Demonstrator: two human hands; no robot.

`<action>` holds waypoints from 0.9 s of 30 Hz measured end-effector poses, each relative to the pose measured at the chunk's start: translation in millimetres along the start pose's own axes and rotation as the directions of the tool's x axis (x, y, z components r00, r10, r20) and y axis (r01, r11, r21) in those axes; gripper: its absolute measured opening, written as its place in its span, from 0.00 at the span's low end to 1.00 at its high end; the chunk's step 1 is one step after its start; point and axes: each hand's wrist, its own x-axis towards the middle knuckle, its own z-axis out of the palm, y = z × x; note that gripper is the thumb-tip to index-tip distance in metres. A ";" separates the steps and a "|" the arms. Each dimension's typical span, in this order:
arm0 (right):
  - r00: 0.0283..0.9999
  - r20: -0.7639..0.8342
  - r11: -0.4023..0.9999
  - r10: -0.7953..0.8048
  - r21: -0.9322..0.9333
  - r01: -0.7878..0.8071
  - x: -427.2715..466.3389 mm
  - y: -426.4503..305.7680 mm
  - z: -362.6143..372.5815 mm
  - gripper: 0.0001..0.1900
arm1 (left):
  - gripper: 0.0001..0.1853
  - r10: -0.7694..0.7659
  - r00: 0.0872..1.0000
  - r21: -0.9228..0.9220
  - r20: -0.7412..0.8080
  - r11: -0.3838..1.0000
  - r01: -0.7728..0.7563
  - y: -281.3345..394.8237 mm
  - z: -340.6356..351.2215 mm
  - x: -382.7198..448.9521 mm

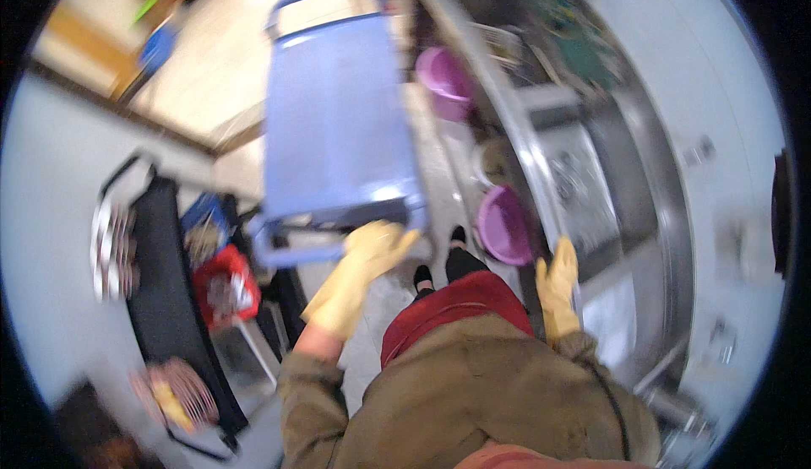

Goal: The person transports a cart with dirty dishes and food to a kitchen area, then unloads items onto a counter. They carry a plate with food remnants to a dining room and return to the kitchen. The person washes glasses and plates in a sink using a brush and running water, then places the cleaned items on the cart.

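My left hand (374,247) wears a yellow rubber glove and is curled over the near handle (298,255) of a blue platform cart (336,114). Its thumb sticks out to the right, and the glove hides part of the handle. Nothing stands on the cart's deck. My right hand (559,282), gloved in the same yellow rubber, hangs beside the front rim (529,152) of a long stainless steel sink. Thumb and fingers are apart there, with nothing between them; whether the glove touches the rim cannot be told.
Pink plastic tubs (505,225) sit on the floor under the sink's front edge. Water lies in a sink basin (580,184). To the left, a red basket (227,288) and a blue basket (204,228) stand by a black rack (168,266). A doorway opens beyond the cart.
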 end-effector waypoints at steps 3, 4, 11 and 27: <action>0.996 -0.088 0.967 -0.017 0.252 0.039 28.9 -23.0 9.9 0.27 | 0.22 -0.069 0.934 -0.407 -0.351 0.909 -0.086 -56.8 0.6 -40.1; 0.998 -0.036 0.965 0.059 0.259 -0.048 43.1 -28.4 11.5 0.25 | 0.21 -0.129 0.938 -0.452 -0.322 0.891 -0.032 -72.6 -4.5 -43.8; 0.990 0.022 0.951 0.141 0.277 -0.141 122.9 -39.4 46.7 0.24 | 0.46 -0.237 0.845 -0.120 -0.478 0.971 0.205 -127.8 -26.1 9.8; 0.541 0.590 0.712 0.599 -0.083 -0.698 134.4 -70.1 118.9 0.16 | 0.54 -0.499 0.726 -0.045 -0.473 0.837 0.546 -166.2 -10.8 2.8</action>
